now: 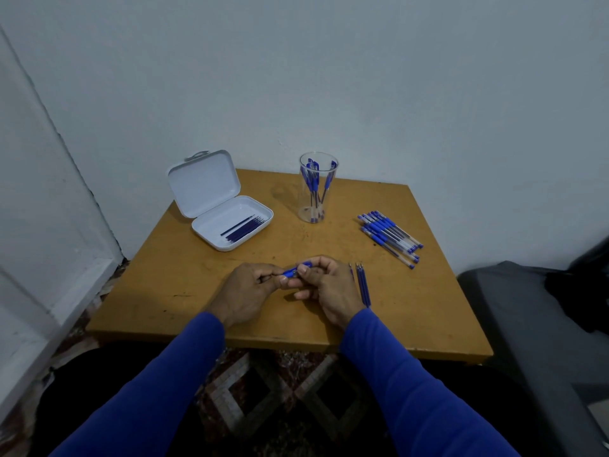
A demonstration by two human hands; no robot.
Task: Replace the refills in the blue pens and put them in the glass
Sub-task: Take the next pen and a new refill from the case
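Over the near middle of the wooden table [184,285], my left hand [245,291] and my right hand [324,288] both grip one blue pen [294,271] between them; most of it is hidden by my fingers. Several loose refills [363,285] lie just right of my right hand. A clear glass [317,188] at the back holds several blue pens upright. To its right, a row of several blue pens [390,235] lies on the table. An open white case [227,206] at the back left holds several dark refills [243,229].
The table stands against a pale wall. A white door frame [49,225] is at the left. A dark grey seat [534,324] stands close to the table's right edge. Patterned floor tiles [273,390] show below the near edge.
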